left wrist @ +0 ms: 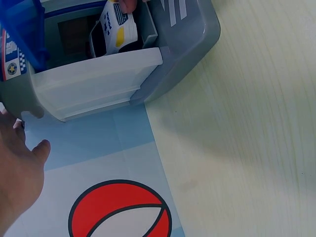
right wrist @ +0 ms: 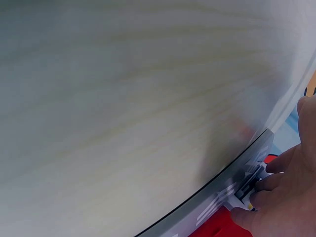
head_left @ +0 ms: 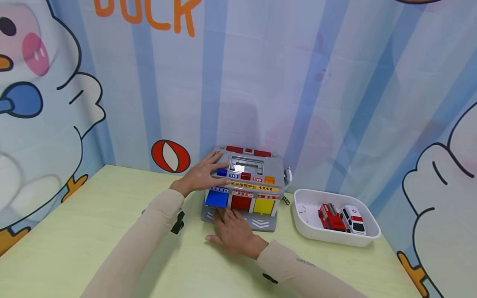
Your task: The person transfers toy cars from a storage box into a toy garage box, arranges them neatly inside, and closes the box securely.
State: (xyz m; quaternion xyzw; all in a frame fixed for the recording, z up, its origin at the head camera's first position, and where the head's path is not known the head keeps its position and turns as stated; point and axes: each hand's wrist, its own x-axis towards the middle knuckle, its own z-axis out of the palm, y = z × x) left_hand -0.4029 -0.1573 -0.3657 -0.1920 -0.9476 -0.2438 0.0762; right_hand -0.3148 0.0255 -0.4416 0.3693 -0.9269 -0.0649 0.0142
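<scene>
A grey toy emergency station (head_left: pixel 268 161) stands on the table with its blue door (head_left: pixel 217 198) raised, its red door (head_left: pixel 241 203) and yellow door (head_left: pixel 264 205) down. My left hand (head_left: pixel 201 173) rests spread on the left part of its roof, thumb toward the front edge. My right hand (head_left: pixel 234 232) reaches in at the blue bay from the front, fingers extended and thumb out to the side. Inside that bay sits a white toy police car (left wrist: pixel 118 29) with dark and yellow markings. A right fingertip touches its outer end in the left wrist view; the rest is hidden.
A white tub (head_left: pixel 309 229) to the right holds a red toy fire engine (head_left: pixel 331 217) and a white toy ambulance (head_left: pixel 354 219). A duck-print curtain (head_left: pixel 253 82) hangs right behind the station. The pale table (head_left: pixel 112 215) extends on both sides.
</scene>
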